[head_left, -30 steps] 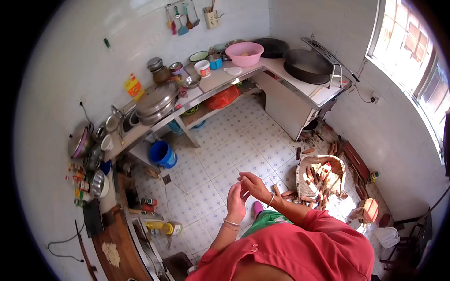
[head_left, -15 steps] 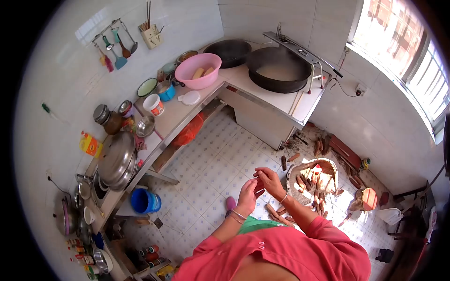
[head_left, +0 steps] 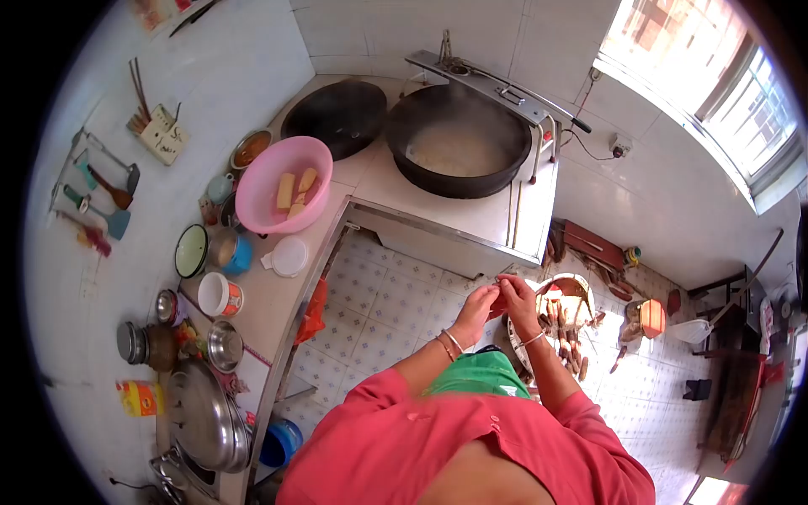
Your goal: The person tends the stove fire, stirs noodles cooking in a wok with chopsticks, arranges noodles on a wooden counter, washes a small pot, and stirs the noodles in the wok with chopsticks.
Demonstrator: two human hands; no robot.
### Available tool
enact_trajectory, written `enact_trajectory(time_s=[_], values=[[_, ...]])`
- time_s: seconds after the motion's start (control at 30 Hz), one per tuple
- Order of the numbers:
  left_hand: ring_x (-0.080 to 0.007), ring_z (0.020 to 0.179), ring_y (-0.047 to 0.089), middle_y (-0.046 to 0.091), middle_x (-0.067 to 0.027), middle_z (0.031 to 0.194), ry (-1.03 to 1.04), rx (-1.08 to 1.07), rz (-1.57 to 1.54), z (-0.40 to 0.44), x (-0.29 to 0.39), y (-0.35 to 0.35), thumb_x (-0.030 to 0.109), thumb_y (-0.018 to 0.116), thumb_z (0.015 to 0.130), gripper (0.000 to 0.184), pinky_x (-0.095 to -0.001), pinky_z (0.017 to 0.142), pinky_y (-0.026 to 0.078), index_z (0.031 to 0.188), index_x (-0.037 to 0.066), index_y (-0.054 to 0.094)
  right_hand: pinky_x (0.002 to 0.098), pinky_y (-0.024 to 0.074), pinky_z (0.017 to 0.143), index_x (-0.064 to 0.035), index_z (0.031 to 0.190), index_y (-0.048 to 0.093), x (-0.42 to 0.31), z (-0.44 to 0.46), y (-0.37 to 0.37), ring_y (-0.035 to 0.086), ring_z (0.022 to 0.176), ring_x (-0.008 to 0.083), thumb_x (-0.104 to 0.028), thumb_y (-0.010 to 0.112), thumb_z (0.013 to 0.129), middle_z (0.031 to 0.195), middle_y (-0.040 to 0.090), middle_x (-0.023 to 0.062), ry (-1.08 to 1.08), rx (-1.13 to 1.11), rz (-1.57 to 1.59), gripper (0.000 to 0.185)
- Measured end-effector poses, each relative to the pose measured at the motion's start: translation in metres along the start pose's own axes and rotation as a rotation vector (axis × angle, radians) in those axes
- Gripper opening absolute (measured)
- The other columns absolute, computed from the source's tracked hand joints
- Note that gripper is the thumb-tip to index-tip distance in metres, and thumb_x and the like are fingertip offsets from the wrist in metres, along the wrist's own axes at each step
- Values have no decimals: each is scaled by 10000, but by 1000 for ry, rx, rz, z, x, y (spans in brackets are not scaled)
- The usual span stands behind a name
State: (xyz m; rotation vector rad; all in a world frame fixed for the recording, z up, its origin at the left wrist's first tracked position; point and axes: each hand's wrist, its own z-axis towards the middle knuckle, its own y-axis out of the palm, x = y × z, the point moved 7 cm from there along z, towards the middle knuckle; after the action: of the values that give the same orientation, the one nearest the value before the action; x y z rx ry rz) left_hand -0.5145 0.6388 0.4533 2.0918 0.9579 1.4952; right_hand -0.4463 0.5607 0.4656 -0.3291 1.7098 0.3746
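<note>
My left hand (head_left: 477, 311) and my right hand (head_left: 517, 303) meet in front of my body, above the floor near the stove. Their fingers are bent and pressed together at the tips. Whatever lies between them, if anything, is too small or hidden to make out. Ahead stands a big black wok (head_left: 404, 164) set into the stove top, with steam over pale liquid. To its left are a dark lid or pan (head_left: 337, 114) and a pink basin (head_left: 250, 202) holding several yellowish pieces (head_left: 286, 189).
Along the left counter (head_left: 332, 215) stand a white tub (head_left: 214, 296), a steel bowl (head_left: 224, 347) and a large lidded steel pot (head_left: 198, 412). A basket (head_left: 581, 286) with firewood (head_left: 568, 341) sits on the floor at right. A blue bucket (head_left: 282, 442) is under the counter.
My view has moved closer to the stove, so the wok and pink basin look larger. My hands have drawn together, and the fingers of my right hand have curled in.
</note>
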Motion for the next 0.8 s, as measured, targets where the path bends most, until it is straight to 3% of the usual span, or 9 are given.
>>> enact_trajectory(time_s=[0.1, 0.23, 0.3, 0.4, 0.43, 0.5, 0.57, 0.63, 0.8], values=[[-131, 867, 570, 588, -27, 928, -158, 3, 73, 47, -5, 4, 200, 444, 927, 153, -286, 766, 457, 1011, 94, 517, 238, 494, 670, 32, 1042, 557, 14, 38, -28, 602, 753, 135, -149, 485, 916, 882, 625, 95, -30, 127, -62, 232], [-120, 835, 562, 580, -28, 896, -178, 2, 133, 104, -6, -4, 210, 460, 923, 156, -257, 722, 462, 997, 84, 514, 243, 498, 667, 36, 1049, 556, 34, 83, -58, 615, 772, 149, -112, 511, 888, 886, 623, 94, 107, 222, -31, 223], [-110, 811, 559, 576, -24, 896, -155, 40, 143, 133, -4, -13, 218, 463, 923, 162, -243, 701, 462, 992, 81, 515, 257, 504, 657, 45, 1053, 549, 65, 121, -74, 620, 780, 163, -129, 530, 875, 883, 627, 110, 110, 188, -209, 250], [-105, 791, 553, 570, -23, 906, -283, 112, 163, 172, 5, -13, 235, 469, 923, 174, -241, 690, 464, 984, 80, 522, 413, 495, 674, 48, 1018, 563, 61, 163, -82, 620, 826, 353, -209, 553, 829, 902, 613, 248, -13, 188, -741, 319], [-105, 791, 553, 570, -23, 906, -287, 123, 163, 181, 8, -12, 235, 469, 923, 174, -241, 690, 464, 984, 80, 522, 413, 495, 674, 48, 1018, 563, 54, 169, -82, 620, 826, 353, -209, 553, 829, 902, 613, 248, -7, 179, -736, 319], [-103, 784, 549, 573, -26, 907, -241, 98, 224, 206, 20, -9, 234, 466, 924, 175, -232, 685, 464, 982, 79, 522, 436, 492, 662, 29, 954, 535, 45, 191, -77, 612, 796, 384, -238, 554, 827, 872, 614, 238, 7, 96, -1052, 296], [-100, 782, 550, 574, -28, 904, -245, 120, 214, 224, 25, -16, 230, 467, 923, 172, -224, 677, 464, 982, 78, 523, 452, 491, 640, 0, 898, 483, 42, 211, -69, 612, 773, 389, -226, 571, 810, 818, 617, 210, -38, 41, -1170, 258], [-100, 787, 549, 571, -29, 900, -220, 155, 200, 235, 29, -20, 229, 476, 918, 173, -226, 673, 466, 979, 75, 525, 445, 495, 617, -14, 880, 460, 37, 224, -70, 619, 739, 382, -198, 574, 795, 778, 612, 199, 112, 45, -1276, 233], [-111, 790, 548, 566, -37, 892, -307, 163, 211, 250, 33, -30, 218, 490, 907, 169, -233, 668, 464, 973, 68, 529, 440, 497, 589, 0, 876, 458, 30, 233, -59, 625, 721, 367, -185, 574, 781, 777, 616, 205, 60, 35, -1250, 238]])
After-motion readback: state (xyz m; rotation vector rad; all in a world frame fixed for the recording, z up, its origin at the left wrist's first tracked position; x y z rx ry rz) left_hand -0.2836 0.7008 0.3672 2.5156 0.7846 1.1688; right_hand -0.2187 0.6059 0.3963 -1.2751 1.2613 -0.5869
